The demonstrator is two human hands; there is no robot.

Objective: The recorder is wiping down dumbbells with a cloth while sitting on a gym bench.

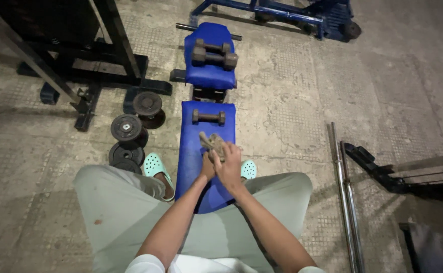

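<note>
Grey-trousered knees straddle the blue bench surface (191, 151). Both hands meet over it: the right hand (230, 167) has its fingers curled around a small dumbbell (212, 142), and the left hand (209, 167) presses in beneath, its fingers hidden. Another dumbbell (208, 117) lies at 12 o'clock; weight plates (126, 128) sit at 10 o'clock. A firm two-handed hold, kept centred above the surface, looks wisest.
</note>
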